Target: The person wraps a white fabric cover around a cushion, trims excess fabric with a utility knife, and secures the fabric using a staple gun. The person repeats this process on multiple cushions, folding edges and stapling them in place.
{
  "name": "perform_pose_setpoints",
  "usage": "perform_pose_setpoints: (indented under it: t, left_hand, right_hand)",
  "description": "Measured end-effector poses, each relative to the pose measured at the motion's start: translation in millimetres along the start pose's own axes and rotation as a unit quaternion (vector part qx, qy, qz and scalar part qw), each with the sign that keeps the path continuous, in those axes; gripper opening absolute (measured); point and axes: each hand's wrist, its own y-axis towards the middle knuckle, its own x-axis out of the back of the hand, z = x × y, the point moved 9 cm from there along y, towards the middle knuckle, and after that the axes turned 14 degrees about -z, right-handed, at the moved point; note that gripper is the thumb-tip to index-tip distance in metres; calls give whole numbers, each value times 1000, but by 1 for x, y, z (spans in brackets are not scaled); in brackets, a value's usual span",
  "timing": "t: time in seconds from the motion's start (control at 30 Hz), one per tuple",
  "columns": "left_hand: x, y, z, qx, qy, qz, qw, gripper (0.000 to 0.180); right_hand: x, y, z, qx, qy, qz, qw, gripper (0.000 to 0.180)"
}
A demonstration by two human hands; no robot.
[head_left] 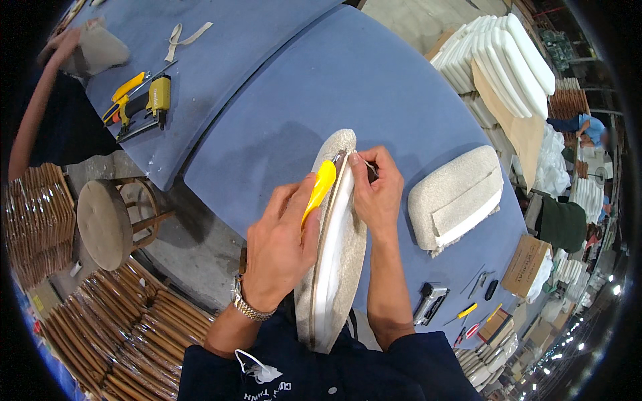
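Left grip (pixel 284 230) closed round a yellow-handled tool (pixel 324 179), tip at upholstered cushion's (pixel 332 250) far end. Right grip (pixel 378 194) pinching fabric edge (pixel 352 159) there. Cushion on edge between both, by tabletop's (pixel 267 154) near side; second cushion (pixel 461 187) lies right.

Parts are slipping out of sight.
The left hand (pixel 284 234) is covering part of the yellow handle (pixel 324 180) and padded piece (pixel 338 250); a co-worker's hand (pixel 65 45) is appearing blurred, their body (pixel 63 130) running past the view's edge; a distant person (pixel 590 127) is showing too small for detail.
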Motion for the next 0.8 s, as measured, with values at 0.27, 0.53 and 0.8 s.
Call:
perform_pose_setpoints:
  t: [0.27,0.53,0.8]
  left_hand:
    - [-7,-2,0,-22,16,-7,1000,47]
    - [-6,-1,2,10,-18,-5,1000,40]
    - [-7,1,10,-14,-47,-2,999,42]
  right_hand:
    - [-2,-1,2,-24,4,0,1000,20]
    - [-2,-3,-3,-7,15,-12,1000,20]
    - [-2,-4,-6,-58,32,-8,998,19]
